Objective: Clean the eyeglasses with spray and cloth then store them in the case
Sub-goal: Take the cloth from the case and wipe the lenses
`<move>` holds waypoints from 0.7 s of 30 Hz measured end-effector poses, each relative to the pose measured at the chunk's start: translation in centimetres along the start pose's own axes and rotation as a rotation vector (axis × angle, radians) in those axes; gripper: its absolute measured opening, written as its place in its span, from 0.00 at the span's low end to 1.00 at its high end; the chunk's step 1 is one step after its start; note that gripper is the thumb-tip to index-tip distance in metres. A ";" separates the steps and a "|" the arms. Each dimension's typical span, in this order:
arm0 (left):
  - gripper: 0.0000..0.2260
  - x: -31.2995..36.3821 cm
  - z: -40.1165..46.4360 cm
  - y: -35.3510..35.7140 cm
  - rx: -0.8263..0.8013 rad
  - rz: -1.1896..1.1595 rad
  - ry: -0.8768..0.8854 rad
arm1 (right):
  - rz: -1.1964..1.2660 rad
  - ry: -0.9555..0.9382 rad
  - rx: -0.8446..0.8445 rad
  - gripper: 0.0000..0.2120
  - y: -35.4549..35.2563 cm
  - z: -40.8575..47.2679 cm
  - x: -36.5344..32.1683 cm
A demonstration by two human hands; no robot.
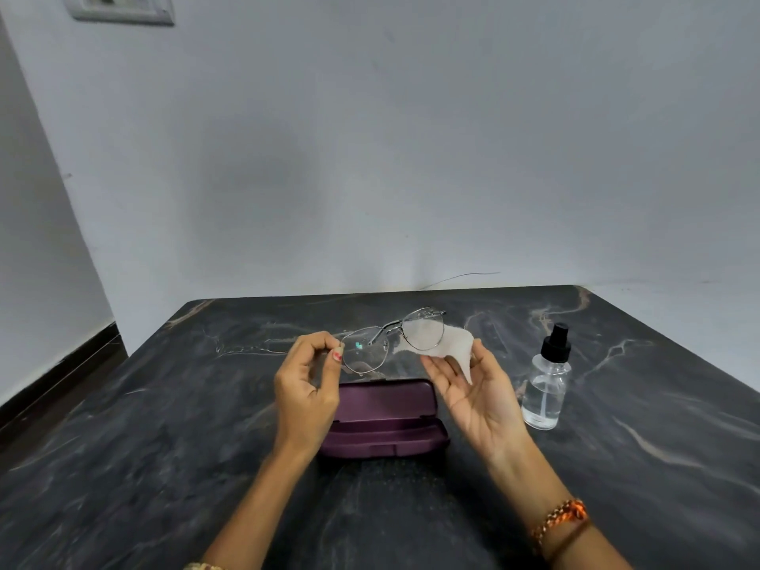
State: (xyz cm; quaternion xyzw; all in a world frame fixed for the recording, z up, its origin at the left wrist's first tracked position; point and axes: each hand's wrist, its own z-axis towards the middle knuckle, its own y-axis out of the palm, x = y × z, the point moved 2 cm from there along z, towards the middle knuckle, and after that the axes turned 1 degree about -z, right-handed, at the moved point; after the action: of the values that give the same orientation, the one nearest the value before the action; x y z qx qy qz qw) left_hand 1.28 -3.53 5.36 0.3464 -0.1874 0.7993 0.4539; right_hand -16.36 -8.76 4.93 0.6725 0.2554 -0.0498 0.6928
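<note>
We are looking down from a head-worn camera at a dark marble-patterned table (164, 466) set against a pale grey wall (370, 158). Our left hand (306, 388) is pinching the outer edge of one lens rim of the eyeglasses (395, 339) between thumb and curled fingertips, holding the thin metal frame up in the air above the table. The glasses are tilting, with the far lens higher and further from us than the near one, and their temples are pointing away from us. Our right hand (477, 392) is lying palm up with the fingers mostly straight and spread, and a small pale cloth (448, 349) is draping over the fingertips, with the thumb resting against its edge; the cloth is sitting just behind the far lens and seems to be touching it, though we cannot tell for certain. Beneath and between the two hands, a purple glasses case (386, 421) is lying open on the table, its lid tipped back toward the wall. To the right of our right hand, a clear spray bottle (547, 388) with a black pump top is standing upright on the table, partly filled with clear liquid. A beaded orange bracelet (561, 518) is circling our right wrist. A white socket plate (119, 8) is showing on the wall at upper left.
</note>
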 end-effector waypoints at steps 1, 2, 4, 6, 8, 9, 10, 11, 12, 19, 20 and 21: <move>0.12 0.0 -0.1 0.1 -0.007 0.023 0.005 | 0.002 0.004 0.010 0.13 -0.1 0.0 -0.1; 0.14 -0.1 -0.1 0.1 -0.009 0.036 0.007 | 0.000 0.013 0.016 0.15 -0.2 0.0 -0.1; 0.16 0.0 -0.1 0.1 -0.017 0.045 0.002 | 0.008 0.030 0.014 0.20 -0.2 -0.2 -0.2; 0.15 0.0 -0.1 0.1 -0.027 0.046 -0.003 | 0.060 0.036 -0.030 0.24 -0.2 -0.4 -0.2; 0.15 0.1 -0.1 0.1 -0.034 0.045 0.000 | 0.093 0.022 -0.072 0.22 -0.4 -0.4 -0.3; 0.15 0.2 -0.1 0.1 -0.035 0.043 0.000 | 0.101 0.019 -0.081 0.19 -0.5 -0.4 -0.3; 0.15 0.3 -0.1 0.1 -0.036 0.039 0.002 | 0.106 0.020 -0.083 0.17 -0.6 -0.3 -0.3; 0.15 0.3 -0.1 0.2 -0.037 0.036 0.005 | 0.111 0.022 -0.093 0.17 -0.5 -0.3 -0.4; 0.15 0.4 -0.1 0.2 -0.041 0.034 0.008 | 0.115 0.021 -0.102 0.21 -0.5 -0.2 -0.4; 0.09 0.5 -0.5 0.8 -0.095 0.053 0.064 | -0.032 -0.064 0.004 0.06 -0.2 -0.1 -0.5; 0.07 0.5 -0.6 1.0 -0.113 0.062 0.073 | -0.071 -0.088 0.022 0.07 -0.2 -0.1 -0.5; 0.06 0.4 -0.8 1.1 -0.133 0.076 0.085 | -0.111 -0.106 0.044 0.08 -0.2 -0.1 -0.5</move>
State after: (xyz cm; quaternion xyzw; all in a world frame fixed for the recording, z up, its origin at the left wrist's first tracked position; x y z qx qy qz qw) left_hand -0.16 -3.38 5.16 0.2738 -0.2337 0.8157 0.4528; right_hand -16.90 -8.80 4.95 0.6689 0.2541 -0.1292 0.6866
